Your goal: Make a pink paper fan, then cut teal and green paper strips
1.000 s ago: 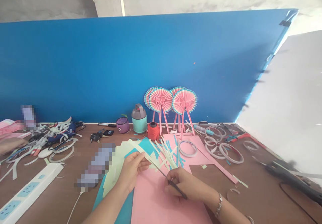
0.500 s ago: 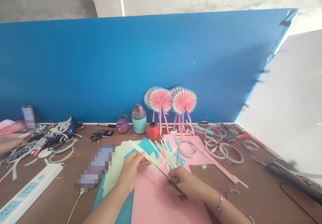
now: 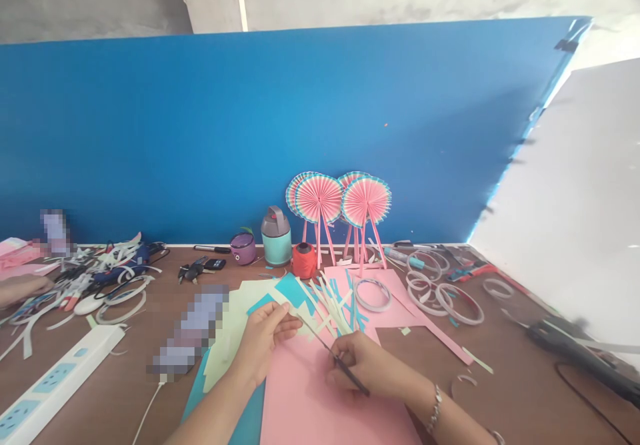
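My left hand [image 3: 274,328] is closed in a pinch over the stacked paper, with a little of a pale green paper strip [image 3: 293,311] showing at its fingertips. My right hand [image 3: 357,365] grips a slim dark tool [image 3: 354,374] whose long thin tip reaches up to the left fingertips. Its exact kind cannot be made out. Beneath both hands lies a pink paper sheet [image 3: 320,415], overlapping pale green sheets [image 3: 227,338] and teal paper [image 3: 247,418]. Cut pale and teal strips [image 3: 333,305] lie in a loose pile just beyond the hands.
Pink pleated paper fans [image 3: 319,198] stand at the back beside a red item [image 3: 304,261] and a teal-grey container [image 3: 277,238]. Tape rolls [image 3: 460,304] lie right; a power strip [image 3: 60,382] and cluttered scraps lie left. Another person's hand [image 3: 23,290] shows at the left edge.
The pale strip that stretched up past my left thumb shows far less now. Both hands stay in nearly the same place, and the dark tool has barely shifted.
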Available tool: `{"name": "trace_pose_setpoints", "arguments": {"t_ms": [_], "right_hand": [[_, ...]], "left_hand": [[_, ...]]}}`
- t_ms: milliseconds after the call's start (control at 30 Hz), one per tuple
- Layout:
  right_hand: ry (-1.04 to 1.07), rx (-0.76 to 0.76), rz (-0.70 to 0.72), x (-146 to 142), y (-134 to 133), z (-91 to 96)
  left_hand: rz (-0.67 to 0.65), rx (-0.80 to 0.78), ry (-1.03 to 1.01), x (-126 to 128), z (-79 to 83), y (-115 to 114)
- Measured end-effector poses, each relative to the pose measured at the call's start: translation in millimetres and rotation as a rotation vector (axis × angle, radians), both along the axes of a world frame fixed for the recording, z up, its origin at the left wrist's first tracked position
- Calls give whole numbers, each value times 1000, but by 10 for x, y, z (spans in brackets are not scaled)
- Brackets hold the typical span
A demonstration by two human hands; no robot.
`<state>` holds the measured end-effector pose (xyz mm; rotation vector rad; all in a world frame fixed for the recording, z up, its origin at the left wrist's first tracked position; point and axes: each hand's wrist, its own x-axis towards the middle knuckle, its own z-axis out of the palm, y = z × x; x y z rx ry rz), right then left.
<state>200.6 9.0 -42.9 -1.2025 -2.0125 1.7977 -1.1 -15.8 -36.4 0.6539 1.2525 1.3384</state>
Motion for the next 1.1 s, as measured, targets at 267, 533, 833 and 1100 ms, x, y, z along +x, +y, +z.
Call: {"name": "trace_pose_setpoints", "arguments": {"t_ms": [267, 533, 833, 1100], "right_hand": [[29, 1, 7, 22, 11, -87], [23, 6, 5, 6, -9, -62], [7, 22, -2, 4, -3, -77], [5, 46, -17, -14, -3, -60]], "left_hand": [[25, -3, 34, 15, 16, 6], [15, 9, 127, 28, 1, -10], [19, 10, 123, 53, -12, -20], [36, 12, 96, 44, 1, -11]]}}
